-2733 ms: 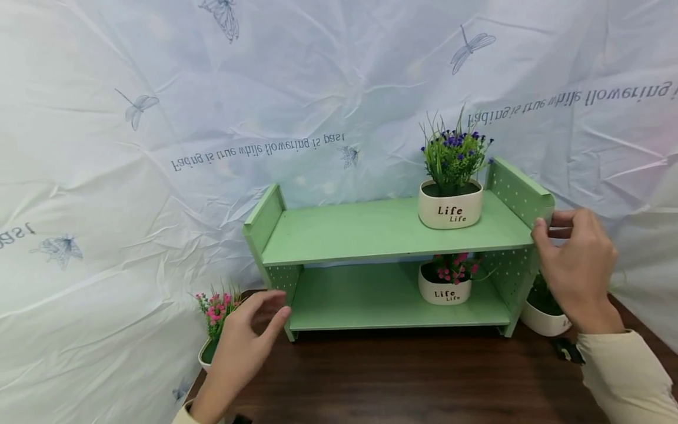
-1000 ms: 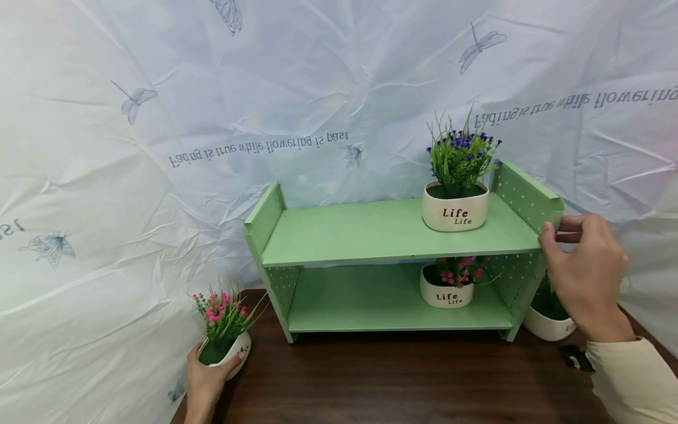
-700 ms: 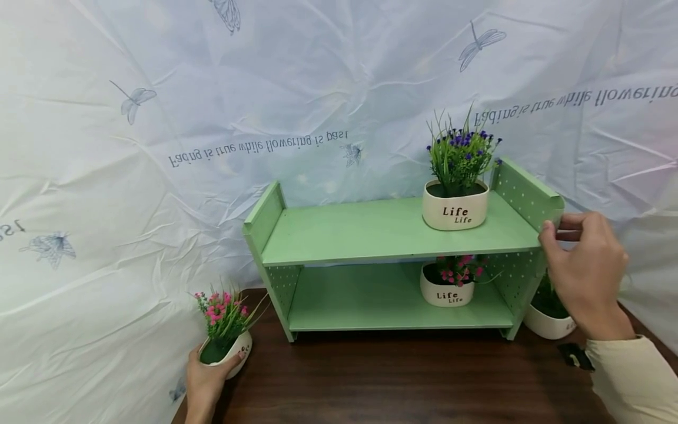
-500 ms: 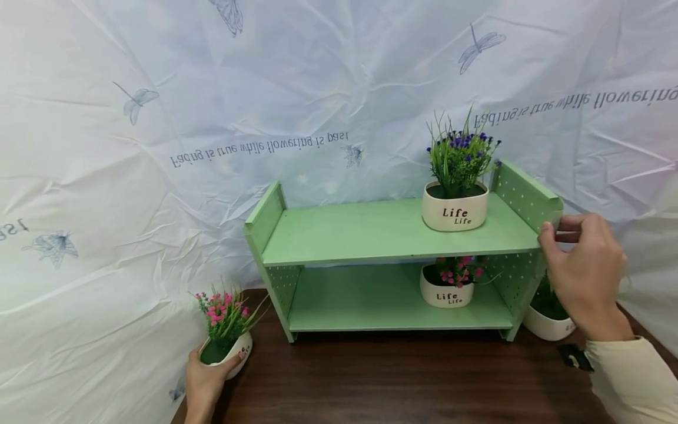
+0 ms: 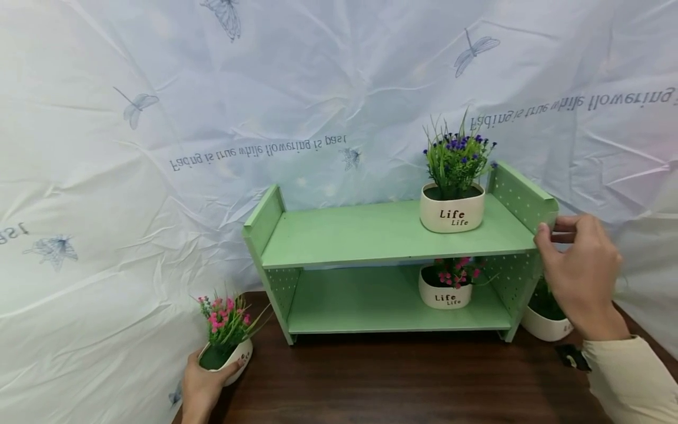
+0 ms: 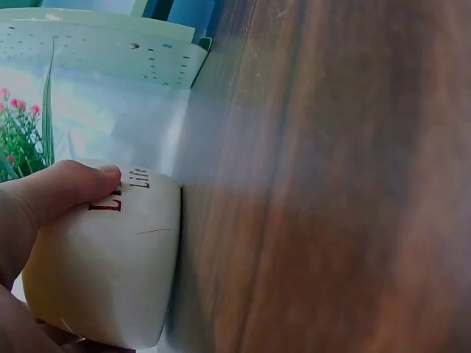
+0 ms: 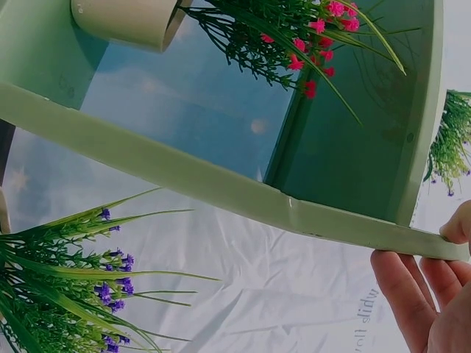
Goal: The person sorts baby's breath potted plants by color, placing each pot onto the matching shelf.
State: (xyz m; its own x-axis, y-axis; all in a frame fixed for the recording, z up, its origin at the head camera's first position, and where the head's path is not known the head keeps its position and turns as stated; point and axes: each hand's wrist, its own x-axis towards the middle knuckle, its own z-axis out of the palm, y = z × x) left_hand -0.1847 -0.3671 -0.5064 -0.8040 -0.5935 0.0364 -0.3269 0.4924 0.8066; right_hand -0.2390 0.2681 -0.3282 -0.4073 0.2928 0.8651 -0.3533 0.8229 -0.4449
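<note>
My left hand [image 5: 201,386] grips a white oval flowerpot [image 6: 110,257] with pink artificial flowers [image 5: 225,315], left of the shelf. The thumb lies across the lettering on the pot's front, and the pot's base is right at the wooden tabletop. A green two-tier shelf rack [image 5: 344,235] stands in the middle. At its right side panel, my right hand [image 5: 585,271] pinches the front edge between thumb and fingers, as the right wrist view also shows at the panel edge [image 7: 346,232].
A pot with purple flowers [image 5: 452,213] stands on the upper tier, right side. Below it, another pink-flowered pot [image 5: 445,295] sits on the lower tier. One more pot [image 5: 545,325] is on the brown table [image 5: 402,377], right of the rack. Printed cloth [image 5: 296,70] hangs behind.
My left hand has moved down and left from beside the rack's left panel and taken hold of the pink-flowered pot. My right hand stays on the right panel.
</note>
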